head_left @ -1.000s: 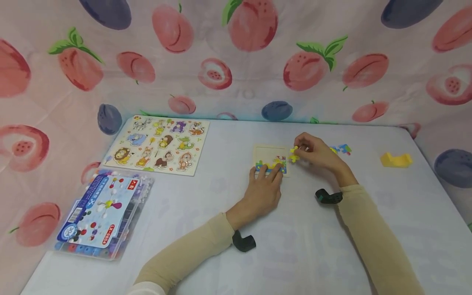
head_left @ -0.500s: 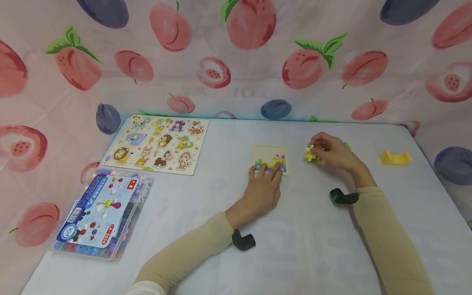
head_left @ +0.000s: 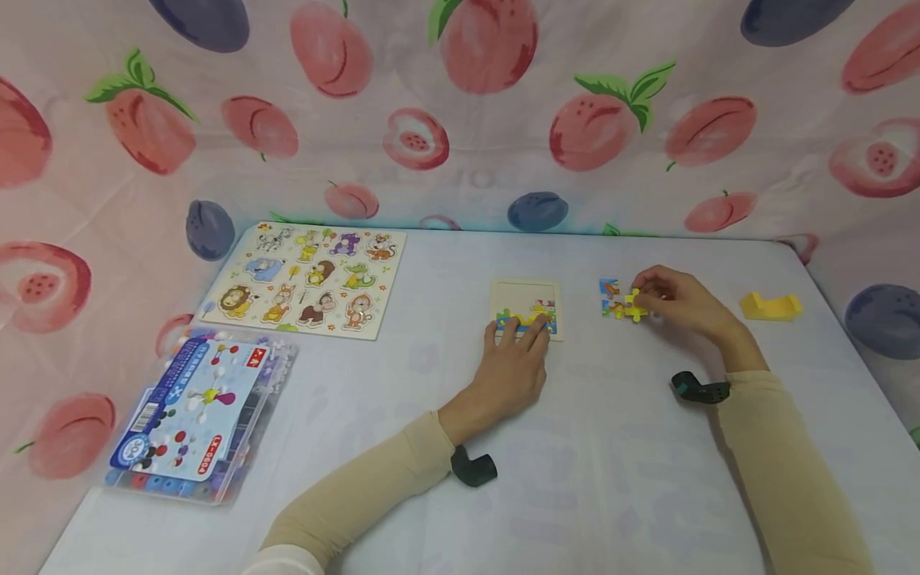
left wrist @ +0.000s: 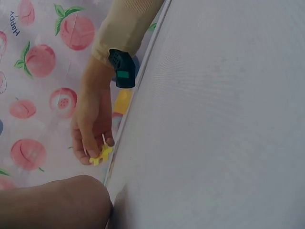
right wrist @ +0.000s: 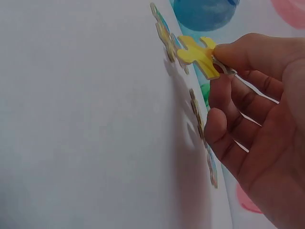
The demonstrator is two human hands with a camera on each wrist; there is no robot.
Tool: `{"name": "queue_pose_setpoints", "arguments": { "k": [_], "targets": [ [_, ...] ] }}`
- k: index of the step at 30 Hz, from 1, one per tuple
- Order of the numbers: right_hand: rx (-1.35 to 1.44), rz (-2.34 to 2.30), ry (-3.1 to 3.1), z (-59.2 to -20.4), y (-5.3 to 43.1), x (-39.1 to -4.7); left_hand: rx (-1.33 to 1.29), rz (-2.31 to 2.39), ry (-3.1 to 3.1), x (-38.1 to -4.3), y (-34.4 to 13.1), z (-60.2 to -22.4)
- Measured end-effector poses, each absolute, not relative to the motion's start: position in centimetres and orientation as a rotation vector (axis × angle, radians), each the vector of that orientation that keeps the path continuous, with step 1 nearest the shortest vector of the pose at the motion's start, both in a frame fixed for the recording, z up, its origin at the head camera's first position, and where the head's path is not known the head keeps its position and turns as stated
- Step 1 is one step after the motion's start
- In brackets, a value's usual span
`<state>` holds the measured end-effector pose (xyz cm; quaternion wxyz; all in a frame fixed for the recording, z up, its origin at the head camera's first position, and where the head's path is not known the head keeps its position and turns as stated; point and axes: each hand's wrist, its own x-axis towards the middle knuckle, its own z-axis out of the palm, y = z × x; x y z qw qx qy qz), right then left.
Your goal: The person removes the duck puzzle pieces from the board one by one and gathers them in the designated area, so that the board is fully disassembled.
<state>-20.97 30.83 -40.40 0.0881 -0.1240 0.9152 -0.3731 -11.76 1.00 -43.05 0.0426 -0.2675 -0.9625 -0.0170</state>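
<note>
My right hand (head_left: 679,302) pinches a yellow jigsaw piece (right wrist: 200,55) between thumb and fingers, held above the table. Under and beside it lie several loose jigsaw pieces (head_left: 609,287) in blue, red and yellow, some partly hidden by the hand. To the left sits a small wooden puzzle tray (head_left: 517,292), its lower part filled with colourful pieces (head_left: 548,313). The fingertips of my left hand (head_left: 510,375) rest on the tray's lower edge, fingers spread. In the left wrist view the right hand with its yellow piece (left wrist: 101,156) shows beyond the left hand.
An animal puzzle board (head_left: 305,279) lies at the back left. In front of it is a clear plastic case (head_left: 201,415) with a printed molecule label. A yellow notched block (head_left: 771,307) stands at the right. A fruit-patterned cloth (head_left: 496,144) hangs behind the table (head_left: 575,479).
My right hand has moved right, away from the tray and over to the loose pieces, with the yellow jigsaw piece still pinched. The left hand has stayed in place.
</note>
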Motion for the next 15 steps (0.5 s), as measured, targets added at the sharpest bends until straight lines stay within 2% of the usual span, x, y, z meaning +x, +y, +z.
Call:
{"name": "queue_pose_setpoints", "arguments": {
  "k": [15],
  "targets": [
    [-0.312,-1.019,2.774,-40.8,32.3,-20.4,-0.821,-0.046,-2.972,-11.8,1.1,-43.1]
  ]
}}
